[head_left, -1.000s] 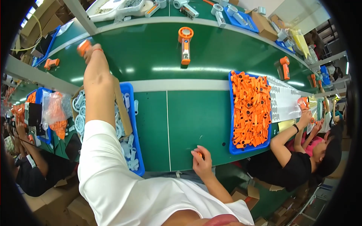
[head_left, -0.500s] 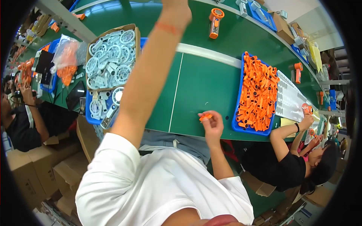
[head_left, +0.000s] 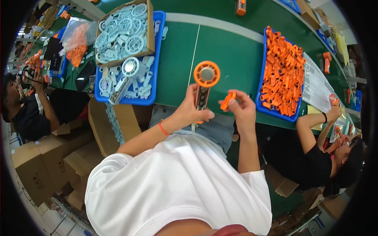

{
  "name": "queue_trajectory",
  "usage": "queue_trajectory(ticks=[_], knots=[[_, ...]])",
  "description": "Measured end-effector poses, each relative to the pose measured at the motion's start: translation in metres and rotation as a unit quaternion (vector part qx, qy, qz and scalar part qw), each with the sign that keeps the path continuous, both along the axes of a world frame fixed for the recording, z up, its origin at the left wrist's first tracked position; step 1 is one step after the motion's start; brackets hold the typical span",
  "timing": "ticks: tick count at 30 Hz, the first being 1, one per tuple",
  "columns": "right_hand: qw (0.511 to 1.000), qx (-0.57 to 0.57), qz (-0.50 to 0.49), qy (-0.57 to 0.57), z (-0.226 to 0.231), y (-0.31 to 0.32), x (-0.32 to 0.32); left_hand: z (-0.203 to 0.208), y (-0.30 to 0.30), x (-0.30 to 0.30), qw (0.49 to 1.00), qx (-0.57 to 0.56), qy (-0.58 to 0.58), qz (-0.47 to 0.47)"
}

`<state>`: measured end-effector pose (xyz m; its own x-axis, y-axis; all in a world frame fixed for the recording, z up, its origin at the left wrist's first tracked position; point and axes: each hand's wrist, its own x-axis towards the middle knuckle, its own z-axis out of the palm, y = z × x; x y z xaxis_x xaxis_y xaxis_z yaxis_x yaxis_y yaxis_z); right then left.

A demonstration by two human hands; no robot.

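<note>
My left hand (head_left: 189, 111) is closed round the body of an orange handheld fan (head_left: 207, 74), its round head pointing away from me and its handle showing dark inner parts. Close to its right, my right hand (head_left: 243, 111) pinches a small orange plastic part (head_left: 227, 101) between thumb and fingers. The fan and the small part are apart, both above the near edge of the green table. To the right stands a blue tray (head_left: 260, 92) heaped with orange plastic parts (head_left: 284, 72) like the one I hold.
At the left, a blue tray (head_left: 156, 74) carries a cardboard box (head_left: 151, 29) of light-blue fan parts, loose pieces and a light-blue fan (head_left: 128, 74). Another orange fan (head_left: 241, 7) lies at the far edge. Co-workers sit on both sides; cardboard boxes (head_left: 33, 157) stand lower left.
My left arm has come back from far across the table, and its hand now holds an orange fan. My right hand keeps the small orange part. The whole view has shifted.
</note>
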<state>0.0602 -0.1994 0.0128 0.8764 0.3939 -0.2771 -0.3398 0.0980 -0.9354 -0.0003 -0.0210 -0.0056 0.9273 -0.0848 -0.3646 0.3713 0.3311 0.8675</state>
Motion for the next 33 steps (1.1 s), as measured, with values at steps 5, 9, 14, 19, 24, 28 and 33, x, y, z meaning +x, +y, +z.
queue_trajectory(ticks=[5, 9, 14, 19, 24, 28, 33], knots=[[0.999, -0.013, -0.001, -0.033, 0.007, 0.020, 0.001, 0.018, 0.009, 0.014, 0.992, 0.121, -0.037, -0.031], [0.999, -0.003, -0.034, -0.021, 0.010, 0.034, -0.005, 0.015, 0.013, 0.010, 0.995, 0.075, -0.056, -0.033], [0.997, -0.065, -0.037, -0.027, 0.008, 0.035, -0.010, 0.007, 0.011, 0.005, 0.922, 0.330, -0.199, -0.027], [0.986, -0.163, -0.025, -0.025, 0.014, 0.037, -0.008, 0.010, 0.008, 0.005, 0.953, 0.267, -0.140, -0.040], [0.993, -0.103, -0.044, -0.047, 0.007, 0.033, -0.009, 0.013, 0.008, 0.010, 0.952, 0.263, -0.148, -0.046], [0.988, -0.122, -0.061, -0.072, 0.008, 0.035, -0.011, 0.014, 0.005, 0.011, 0.948, 0.272, -0.162, -0.040], [0.990, -0.093, -0.082, -0.063, 0.003, 0.033, -0.010, 0.014, 0.003, 0.013, 0.936, 0.309, -0.166, -0.037]])
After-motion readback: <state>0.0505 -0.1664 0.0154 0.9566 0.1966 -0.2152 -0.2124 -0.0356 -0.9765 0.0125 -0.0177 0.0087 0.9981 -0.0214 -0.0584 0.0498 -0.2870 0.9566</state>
